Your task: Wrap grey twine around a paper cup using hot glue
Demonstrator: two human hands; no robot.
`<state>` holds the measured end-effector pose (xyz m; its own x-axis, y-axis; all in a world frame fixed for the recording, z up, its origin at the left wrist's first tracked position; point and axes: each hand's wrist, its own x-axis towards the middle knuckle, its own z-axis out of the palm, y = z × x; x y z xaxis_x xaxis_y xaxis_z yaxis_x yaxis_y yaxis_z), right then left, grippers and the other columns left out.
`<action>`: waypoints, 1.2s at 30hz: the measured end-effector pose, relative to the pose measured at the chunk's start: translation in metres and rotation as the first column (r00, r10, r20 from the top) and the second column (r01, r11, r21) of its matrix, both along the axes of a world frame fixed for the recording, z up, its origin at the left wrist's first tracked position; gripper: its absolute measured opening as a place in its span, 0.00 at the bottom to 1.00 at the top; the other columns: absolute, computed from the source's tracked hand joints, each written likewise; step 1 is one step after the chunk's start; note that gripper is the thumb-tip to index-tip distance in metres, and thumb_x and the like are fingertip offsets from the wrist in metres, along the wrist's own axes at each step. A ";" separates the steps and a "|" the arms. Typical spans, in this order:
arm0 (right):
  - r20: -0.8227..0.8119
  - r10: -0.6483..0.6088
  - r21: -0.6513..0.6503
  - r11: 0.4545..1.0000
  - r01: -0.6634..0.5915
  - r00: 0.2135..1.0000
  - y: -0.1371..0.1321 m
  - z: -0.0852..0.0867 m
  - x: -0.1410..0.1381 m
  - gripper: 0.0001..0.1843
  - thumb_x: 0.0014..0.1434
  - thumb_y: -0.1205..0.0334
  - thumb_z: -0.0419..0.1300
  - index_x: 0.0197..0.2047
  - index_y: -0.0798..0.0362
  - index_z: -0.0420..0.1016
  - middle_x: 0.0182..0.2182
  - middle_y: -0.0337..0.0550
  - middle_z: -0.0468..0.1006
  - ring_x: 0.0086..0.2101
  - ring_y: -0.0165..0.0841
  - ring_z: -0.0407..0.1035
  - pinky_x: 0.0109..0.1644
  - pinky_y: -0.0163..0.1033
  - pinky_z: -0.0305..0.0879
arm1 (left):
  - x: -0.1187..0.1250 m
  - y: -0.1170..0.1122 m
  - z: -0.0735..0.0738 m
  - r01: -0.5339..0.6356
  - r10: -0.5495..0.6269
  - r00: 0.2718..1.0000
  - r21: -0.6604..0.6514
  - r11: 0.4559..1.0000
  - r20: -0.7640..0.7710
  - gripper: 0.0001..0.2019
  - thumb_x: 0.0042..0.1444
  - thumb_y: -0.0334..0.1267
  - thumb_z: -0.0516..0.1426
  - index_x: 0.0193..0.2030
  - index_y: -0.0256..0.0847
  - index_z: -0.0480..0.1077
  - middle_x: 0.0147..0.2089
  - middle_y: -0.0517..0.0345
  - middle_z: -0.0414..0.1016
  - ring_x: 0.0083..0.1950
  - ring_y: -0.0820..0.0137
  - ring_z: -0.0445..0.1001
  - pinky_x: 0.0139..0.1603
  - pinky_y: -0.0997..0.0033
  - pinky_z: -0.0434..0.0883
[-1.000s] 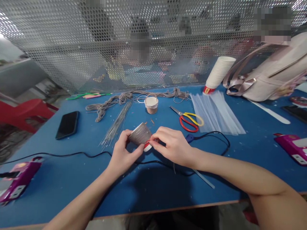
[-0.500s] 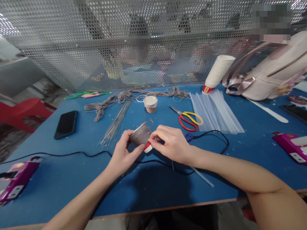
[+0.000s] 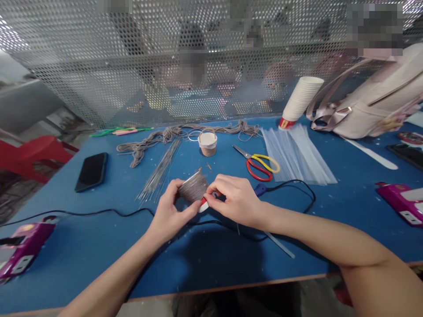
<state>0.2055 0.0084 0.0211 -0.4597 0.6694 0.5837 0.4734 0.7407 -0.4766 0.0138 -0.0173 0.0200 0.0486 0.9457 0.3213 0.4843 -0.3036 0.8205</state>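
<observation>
A paper cup (image 3: 194,187), tilted on its side, is wound with grey cord over most of its wall; a red and white band shows at its lower end. My left hand (image 3: 170,207) grips it, thumb on the near side and fingers round the far side. Thumb and fingertips of my right hand (image 3: 233,198) pinch together at the cup's right side, on the grey cord, mostly hidden by the fingers. A short cord tail (image 3: 238,228) shows below that hand. Behind the hands stands a small brown and white cup-shaped piece (image 3: 208,144) with a loop handle.
Scissors (image 3: 259,163) and clear plastic strips (image 3: 297,154) lie right of centre. Grey cord bundles (image 3: 145,147) and thin wires (image 3: 160,171) lie left, near a phone (image 3: 91,171). Stacked paper cups (image 3: 302,101) lean at the back. A black cable (image 3: 115,211) crosses the blue table (image 3: 158,281).
Both hands stay almost in place around the cup. The cup has turned or shifted very slightly, and less of its red and white band shows.
</observation>
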 end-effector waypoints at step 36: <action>-0.105 0.035 -0.125 0.991 -0.048 0.994 -0.001 0.005 0.000 0.06 0.59 0.65 0.57 0.29 0.53 0.70 0.25 0.37 0.71 0.27 0.27 0.66 0.34 0.33 0.59 | -0.007 0.001 -0.006 -0.008 0.003 0.999 0.093 0.996 0.051 0.12 0.45 0.37 0.62 0.36 0.42 0.65 0.33 0.62 0.65 0.33 0.73 0.65 0.34 0.73 0.65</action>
